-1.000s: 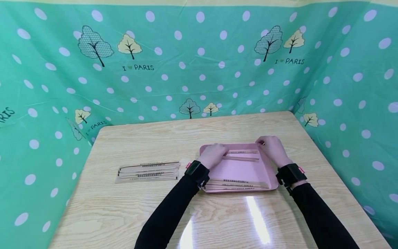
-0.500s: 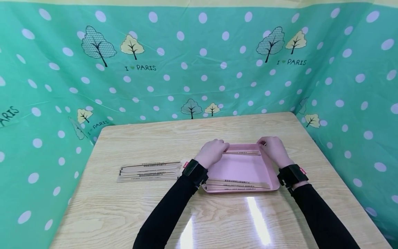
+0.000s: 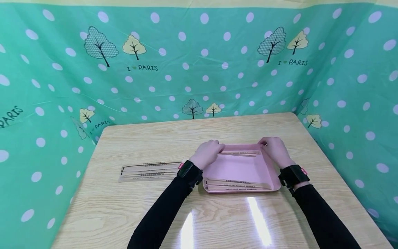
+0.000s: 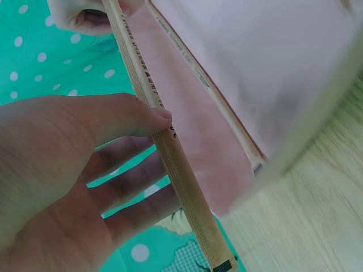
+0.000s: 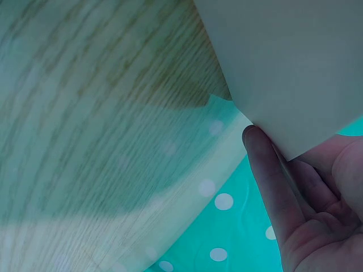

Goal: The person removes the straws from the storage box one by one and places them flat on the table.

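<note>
A pink tray (image 3: pixel 239 169) lies on the wooden table, right of the middle. At its back left corner my left hand (image 3: pixel 207 153) pinches a long, slim paper-wrapped straw (image 4: pixel 187 184) between thumb and fingers. The left wrist view shows print along this brown wrapper and a dark mark at one end. Behind it, another wrapped straw (image 4: pixel 212 85) lies along the tray's back wall. Several more wrapped straws (image 3: pixel 239 185) line the front side of the tray. My right hand (image 3: pixel 275 148) grips the tray's back right corner, its fingertips under the corner in the right wrist view.
To the left, several wrapped straws (image 3: pixel 152 172) lie side by side on the table (image 3: pixel 149 141). A green dotted cloth (image 3: pixel 199 79) with printed trees hangs behind and on both sides. Bright reflections streak the tabletop near the front.
My left hand has shifted back and slightly left, and the pinched straw has moved from over the tray floor toward its back wall. My right hand stays at the corner.
</note>
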The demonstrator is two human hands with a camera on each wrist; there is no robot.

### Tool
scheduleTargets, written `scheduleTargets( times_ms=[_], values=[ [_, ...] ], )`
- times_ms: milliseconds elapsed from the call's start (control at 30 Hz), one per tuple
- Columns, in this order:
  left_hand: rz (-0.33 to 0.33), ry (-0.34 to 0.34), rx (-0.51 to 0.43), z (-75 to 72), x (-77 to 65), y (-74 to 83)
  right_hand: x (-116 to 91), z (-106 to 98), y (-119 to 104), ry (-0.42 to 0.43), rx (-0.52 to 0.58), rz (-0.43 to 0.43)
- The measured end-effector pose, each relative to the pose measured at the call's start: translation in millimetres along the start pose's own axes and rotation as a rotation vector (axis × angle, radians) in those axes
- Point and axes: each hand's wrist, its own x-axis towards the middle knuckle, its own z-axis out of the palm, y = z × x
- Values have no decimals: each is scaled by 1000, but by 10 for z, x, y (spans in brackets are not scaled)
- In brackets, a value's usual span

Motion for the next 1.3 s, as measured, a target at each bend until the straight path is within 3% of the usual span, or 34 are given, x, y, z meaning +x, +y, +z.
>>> scheduleTargets(
  times_ms=[367, 700, 1067, 1300],
  values=[
    [-48, -20, -43, 23, -218, -273, -12, -25, -13, 4, -2, -12],
    [-52, 22, -153, -4, -549, -587, 6, -18, -11, 0, -11, -22],
    [-120, 23, -165, 39, -824, -875, -19, -16, -8, -4, -4, -2],
    [-153, 60, -145, 37, -1006, -1068, -25, -1, 9, 15, -5, -23]
  ],
)
